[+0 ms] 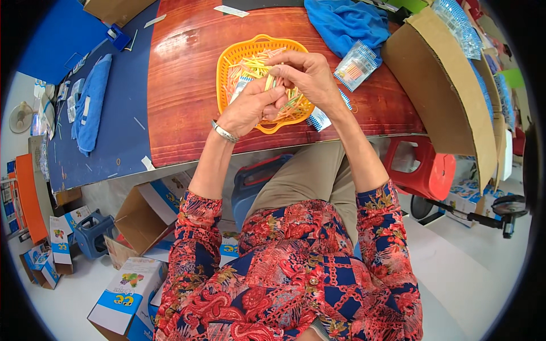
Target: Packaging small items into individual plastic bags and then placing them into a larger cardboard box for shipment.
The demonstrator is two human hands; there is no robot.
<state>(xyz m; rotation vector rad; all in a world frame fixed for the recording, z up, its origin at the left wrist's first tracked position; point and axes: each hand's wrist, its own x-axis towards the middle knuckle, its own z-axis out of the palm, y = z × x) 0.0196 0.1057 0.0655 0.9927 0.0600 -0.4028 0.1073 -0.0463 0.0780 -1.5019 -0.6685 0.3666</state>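
A yellow-orange plastic basket [257,41] full of thin pastel sticks [256,63], yellow, pink and pale green, stands on the red-brown table. Above its right half, my left hand [253,107] is closed around a small bunch of these sticks, their upper ends showing between thumb and fingers. Thumb and forefinger of my right hand [310,77] are pinched together at the top of the same bunch. What the right fingertips grip exactly is partly hidden. A white and blue packet [241,86] lies in the basket, partly behind my left hand.
A clear packet of sticks [357,65] lies right of the basket, near a blue cloth [347,25]. Another packet [319,119] is by the table's front edge. An open cardboard box [438,85] stands at right, a red stool [418,162] below. A blue towel [92,105] lies left.
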